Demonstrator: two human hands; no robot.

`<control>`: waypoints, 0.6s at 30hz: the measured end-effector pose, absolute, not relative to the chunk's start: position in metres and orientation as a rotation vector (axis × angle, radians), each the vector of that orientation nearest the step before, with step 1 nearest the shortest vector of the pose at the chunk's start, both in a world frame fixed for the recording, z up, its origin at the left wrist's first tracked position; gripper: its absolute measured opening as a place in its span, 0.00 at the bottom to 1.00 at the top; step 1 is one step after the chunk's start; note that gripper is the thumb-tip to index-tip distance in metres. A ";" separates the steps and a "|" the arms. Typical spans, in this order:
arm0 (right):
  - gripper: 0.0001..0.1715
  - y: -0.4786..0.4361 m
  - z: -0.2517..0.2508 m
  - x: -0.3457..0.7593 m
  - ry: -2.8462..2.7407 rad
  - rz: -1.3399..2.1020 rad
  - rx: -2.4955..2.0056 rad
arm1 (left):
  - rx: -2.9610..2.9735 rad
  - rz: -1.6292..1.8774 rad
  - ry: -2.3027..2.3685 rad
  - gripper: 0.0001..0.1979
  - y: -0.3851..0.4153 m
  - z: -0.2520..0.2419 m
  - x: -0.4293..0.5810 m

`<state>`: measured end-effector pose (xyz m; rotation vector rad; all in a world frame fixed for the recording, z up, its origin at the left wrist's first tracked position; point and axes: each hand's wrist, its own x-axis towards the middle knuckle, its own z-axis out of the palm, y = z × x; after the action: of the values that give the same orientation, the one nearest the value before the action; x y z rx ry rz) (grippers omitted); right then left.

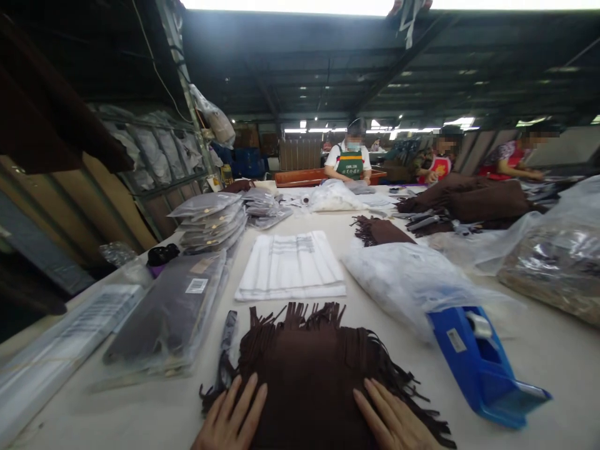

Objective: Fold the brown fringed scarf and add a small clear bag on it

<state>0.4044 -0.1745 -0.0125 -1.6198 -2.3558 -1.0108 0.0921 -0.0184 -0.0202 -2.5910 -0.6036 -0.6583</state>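
A dark brown fringed cloth (pixel 304 369), folded, lies flat at the near edge of the table, its fringe spread along the far side and both flanks. My left hand (pixel 234 415) rests flat on its left part, fingers stretched out. Across from it, my right hand (pixel 394 415) presses on the right part, fingers also extended. Neither hand grips anything. A narrow dark strip-like object in shiny wrap (pixel 228 340) sits by the cloth's left fringe. Just beyond the cloth lies a folded white cloth (pixel 293 265) with grey stripes.
A blue tape dispenser (pixel 473 369) stands at right beside a clear plastic bag (pixel 407 278). Bagged grey packets (pixel 159 319) are stacked at left, near flat plastic sleeves (pixel 70 350). A brown fabric pile (pixel 482 200) lies back right. Several co-workers, one in a green apron (pixel 350 164), stand across the table.
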 end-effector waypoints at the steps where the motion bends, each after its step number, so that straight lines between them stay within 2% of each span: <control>1: 0.29 -0.174 -0.008 0.405 -2.367 -0.990 -1.632 | -2.588 -0.613 -0.625 0.29 -0.018 -0.019 0.094; 5: 0.33 -0.164 0.017 0.411 -2.332 -0.781 -1.641 | -2.723 -0.469 -0.706 0.29 -0.008 0.017 0.106; 8: 0.24 -0.145 0.071 0.422 -2.245 -0.299 -1.819 | -2.903 -0.257 -0.908 0.23 0.013 0.089 0.123; 10: 0.15 -0.130 0.121 0.431 -2.121 0.137 -2.043 | -2.973 -0.005 -1.215 0.14 0.030 0.148 0.135; 12: 0.12 -0.116 0.169 0.439 -2.000 0.380 -2.009 | -3.017 0.045 -1.255 0.08 0.043 0.201 0.143; 15: 0.12 -0.104 0.213 0.449 -2.000 0.502 -1.976 | -3.173 0.251 -1.240 0.07 0.053 0.251 0.149; 18: 0.14 -0.099 0.226 0.456 -2.044 0.491 -1.947 | -3.310 0.250 -1.240 0.09 0.054 0.268 0.150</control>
<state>0.4556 -0.0991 0.2256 -1.9475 -2.0444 0.4908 0.1498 0.0545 0.2679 -3.3096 -1.2403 0.2498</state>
